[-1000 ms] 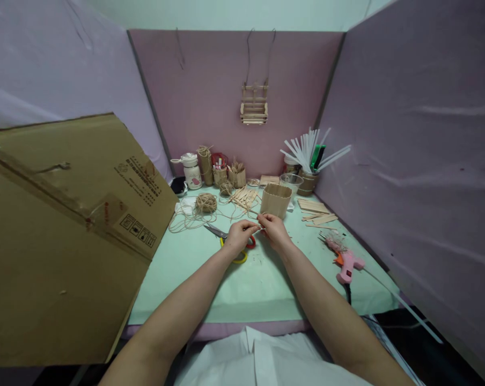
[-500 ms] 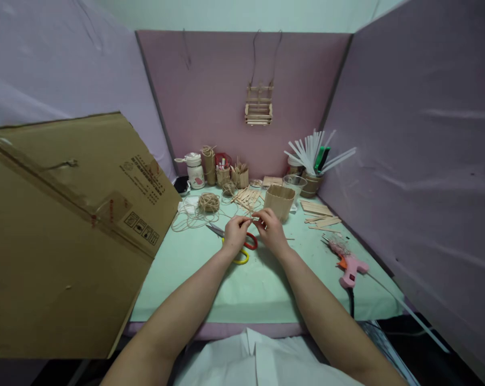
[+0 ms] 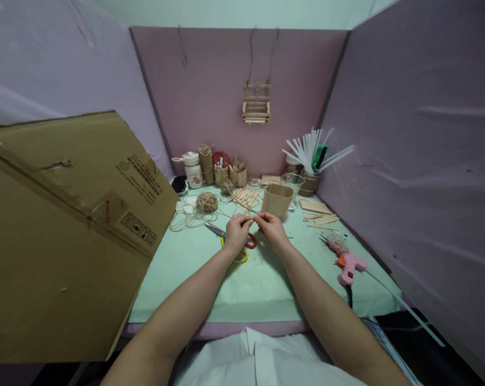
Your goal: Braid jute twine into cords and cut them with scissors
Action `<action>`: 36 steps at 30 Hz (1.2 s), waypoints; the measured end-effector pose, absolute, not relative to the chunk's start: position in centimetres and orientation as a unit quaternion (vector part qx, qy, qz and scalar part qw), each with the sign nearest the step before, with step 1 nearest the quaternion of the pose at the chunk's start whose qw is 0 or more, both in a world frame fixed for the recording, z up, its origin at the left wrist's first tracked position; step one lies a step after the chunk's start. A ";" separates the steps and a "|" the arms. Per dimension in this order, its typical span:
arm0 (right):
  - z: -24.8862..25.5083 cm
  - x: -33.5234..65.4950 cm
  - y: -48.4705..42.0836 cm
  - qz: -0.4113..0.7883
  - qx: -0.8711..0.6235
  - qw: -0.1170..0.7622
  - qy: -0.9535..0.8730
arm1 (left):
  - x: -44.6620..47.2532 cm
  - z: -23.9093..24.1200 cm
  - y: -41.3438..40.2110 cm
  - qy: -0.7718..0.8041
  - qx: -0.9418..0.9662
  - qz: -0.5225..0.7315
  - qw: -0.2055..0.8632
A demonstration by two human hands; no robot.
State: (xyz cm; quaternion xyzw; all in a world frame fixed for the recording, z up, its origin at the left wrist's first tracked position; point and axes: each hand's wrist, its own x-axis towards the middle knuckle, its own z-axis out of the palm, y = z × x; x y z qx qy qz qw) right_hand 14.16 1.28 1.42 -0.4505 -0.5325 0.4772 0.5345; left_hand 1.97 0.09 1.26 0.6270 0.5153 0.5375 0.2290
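Over the middle of the table my left hand and my right hand meet, fingertips pinched close together on thin brown twine. The short piece between the fingers is mostly hidden. Under and beside my left hand lie scissors with one red and one yellow handle, blades pointing to the far left. Just beyond my right hand stands a cup made of wooden craft sticks. A ball of twine rests at the left, loose loops around it.
Loose craft sticks lie behind the hands; more sticks are on the right. A pink glue gun lies near the right edge. A large cardboard sheet leans at left. A clear plastic cup and a white bottle stand behind.
My right hand's fingers have closed into a tighter pinch against my left fingertips. The view has shifted slightly; the table objects lie as before.
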 end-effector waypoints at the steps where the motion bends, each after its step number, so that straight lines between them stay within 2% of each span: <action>1: 1.4 14.2 1.4 0.481 -0.452 0.532 -0.530 | 2.0 1.2 0.1 0.522 0.621 0.534 0.239; 5: 1.6 14.4 1.3 0.476 -0.460 0.524 -0.536 | 2.0 0.9 0.2 0.532 0.589 0.536 0.289; 12: 2.4 14.4 0.8 0.622 -0.395 0.510 -0.444 | 2.5 1.1 0.3 0.519 0.517 0.554 0.395; 16: 2.1 14.4 1.0 0.663 -0.364 0.512 -0.407 | 2.7 0.8 0.2 0.499 0.490 0.563 0.439; 21: 1.9 14.5 1.0 0.614 -0.418 0.521 -0.421 | 2.5 1.0 -0.2 0.527 0.572 0.544 0.314; 24: 2.0 14.5 1.0 0.603 -0.424 0.523 -0.428 | 2.4 1.2 -0.4 0.526 0.599 0.536 0.277; 30: 1.9 14.4 1.0 0.580 -0.415 0.541 -0.446 | 2.5 1.3 -0.4 0.516 0.608 0.536 0.277; 36: 1.3 14.1 1.5 0.460 -0.440 0.589 -0.497 | 2.5 1.1 -0.3 0.529 0.563 0.535 0.341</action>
